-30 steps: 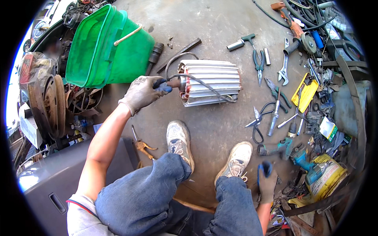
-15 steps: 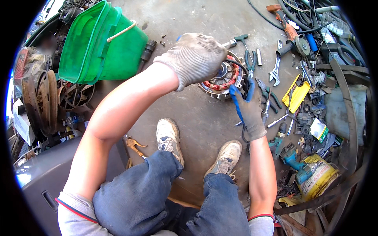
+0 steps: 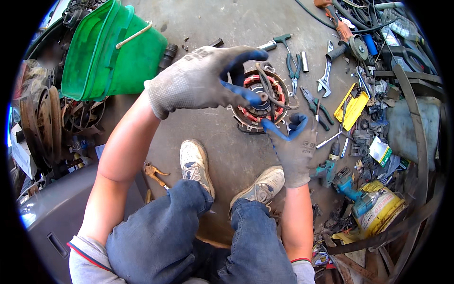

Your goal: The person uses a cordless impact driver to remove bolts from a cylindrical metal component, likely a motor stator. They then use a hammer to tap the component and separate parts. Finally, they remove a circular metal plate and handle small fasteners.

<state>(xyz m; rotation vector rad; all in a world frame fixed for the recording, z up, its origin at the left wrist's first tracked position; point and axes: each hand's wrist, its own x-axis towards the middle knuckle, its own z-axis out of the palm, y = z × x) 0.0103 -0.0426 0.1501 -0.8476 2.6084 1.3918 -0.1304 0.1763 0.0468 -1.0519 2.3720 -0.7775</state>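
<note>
A round motor part (image 3: 254, 111) lies on the floor ahead of me, with red windings in a ring around a dark centre with a shaft. A dark bent cable (image 3: 267, 87) loops across its right side. My left hand (image 3: 201, 78), in a grey glove with blue fingers, is over its left side. Its thumb and fingers are spread apart with nothing between them, and the thumb reaches over the dark centre. My right hand (image 3: 293, 151), gloved alike, is at the near right edge, thumb apart from curled fingers, with nothing visible in it.
Pliers (image 3: 293, 71), cutters (image 3: 316, 106), an adjustable wrench (image 3: 326, 75) and a yellow case (image 3: 351, 107) lie to the right. Beyond are an angle grinder (image 3: 344, 35) and a teal drill (image 3: 350, 187). A green bucket (image 3: 111, 57) lies at left.
My left hand has moved left and opened, uncovering the motor part and cable. My right hand has moved down and slightly left, away from the cable. The whole view has shifted a little.
</note>
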